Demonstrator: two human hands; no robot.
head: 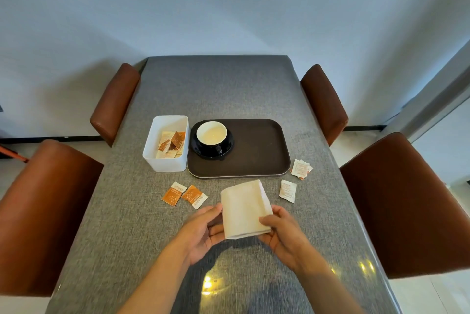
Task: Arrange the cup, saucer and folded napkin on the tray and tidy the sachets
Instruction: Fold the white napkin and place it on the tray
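Note:
A folded cream napkin [243,209] is held just above the grey table, in front of the dark brown tray [256,158]. My left hand [202,232] grips its left edge and my right hand [282,231] pinches its lower right corner. On the tray's left part a black cup with a white inside [211,134] stands on a black saucer [227,147]. Two orange sachets [184,194] lie left of the napkin. White sachets [288,191] and a small pile [300,168] lie to the right. A white box [152,158] left of the tray holds several sachets.
The table [221,90] is covered with grey cloth under a glossy top. Brown chairs stand at both sides: two on the left [48,214], [114,102] and two on the right [407,207], [323,102]. A pale wall is behind.

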